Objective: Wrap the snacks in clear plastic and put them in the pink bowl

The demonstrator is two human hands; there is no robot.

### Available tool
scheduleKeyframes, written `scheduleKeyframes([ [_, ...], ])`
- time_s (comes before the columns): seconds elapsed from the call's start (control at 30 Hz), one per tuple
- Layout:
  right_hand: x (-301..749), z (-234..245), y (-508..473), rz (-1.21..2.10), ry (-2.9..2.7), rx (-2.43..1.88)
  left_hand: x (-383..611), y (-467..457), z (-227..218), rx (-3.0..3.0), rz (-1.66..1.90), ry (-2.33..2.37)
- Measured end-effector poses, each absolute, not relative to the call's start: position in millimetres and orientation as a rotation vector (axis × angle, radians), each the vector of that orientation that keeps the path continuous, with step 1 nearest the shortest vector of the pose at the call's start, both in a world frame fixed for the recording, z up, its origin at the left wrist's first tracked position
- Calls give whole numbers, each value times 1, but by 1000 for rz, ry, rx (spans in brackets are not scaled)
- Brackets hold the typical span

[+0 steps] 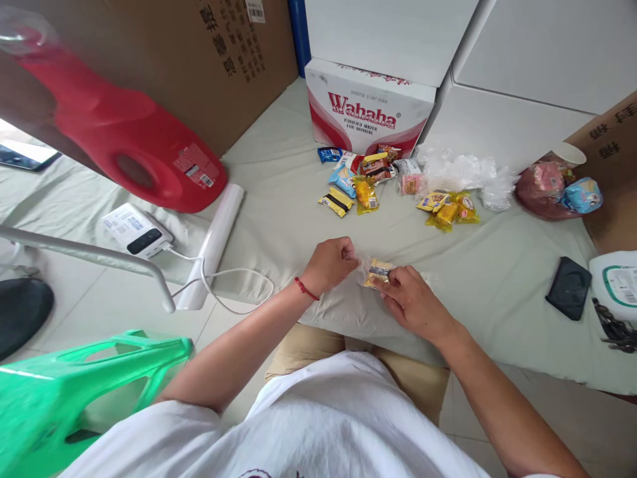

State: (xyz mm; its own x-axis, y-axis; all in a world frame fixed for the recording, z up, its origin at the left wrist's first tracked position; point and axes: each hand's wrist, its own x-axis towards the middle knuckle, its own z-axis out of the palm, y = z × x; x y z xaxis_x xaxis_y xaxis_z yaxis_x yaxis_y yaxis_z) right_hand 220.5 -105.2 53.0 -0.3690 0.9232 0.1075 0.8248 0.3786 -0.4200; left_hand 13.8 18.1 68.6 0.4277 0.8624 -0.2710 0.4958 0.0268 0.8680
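Observation:
My right hand [415, 299] pinches a small yellow snack packet [374, 271] with a dark band, just above the front of the cloth-covered surface. Around that packet is a clear plastic bag [363, 273], whose left edge my left hand [331, 263] grips between closed fingers. Beyond my hands lies a pile of wrapped snacks, among them a yellow packet with a black band [336, 202], a light blue packet [343, 180] and an orange-yellow packet [366, 194]. More yellow packets [448, 211] sit to the right, near crumpled clear bags [458, 166].
A Wahaha carton [368, 113] stands behind the snacks. At left are a red jug [134, 143], a white plastic roll [213, 245] and a white power bank [137, 230] with a cable. On the right stand a reddish bowl of snacks [535, 196] and a black phone-like object [568, 288].

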Motion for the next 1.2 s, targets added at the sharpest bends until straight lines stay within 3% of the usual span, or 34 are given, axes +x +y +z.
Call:
scheduleKeyframes([
  [0.17, 216, 55, -107, 410, -2323, -1518, 48, 0, 76, 1382, 364, 1059],
  [0.33, 233, 60, -113, 601, -2076, -1453, 60, -10, 60, 1944, 376, 1169],
  [0.5, 266, 39, -105, 289, -1492, -2012, 62, -13, 49, 2098, 370, 1345],
  [0.6, 282, 21, -101, 288, -1617, -2194, 64, -8, 48, 2034, 270, 1468],
  [0.77, 279, 28, -111, 357, -1711, -2173, 67, -5, 44, 2033, 123, 1406],
  [1.0, 234, 65, -124, 372, -1570, -2116, 81, -27, 56, 2020, 304, 1291],
  [1.2, 204, 43, -118, 570, -1256, -1926, 82, -47, 58, 2213, 521, 1404],
])
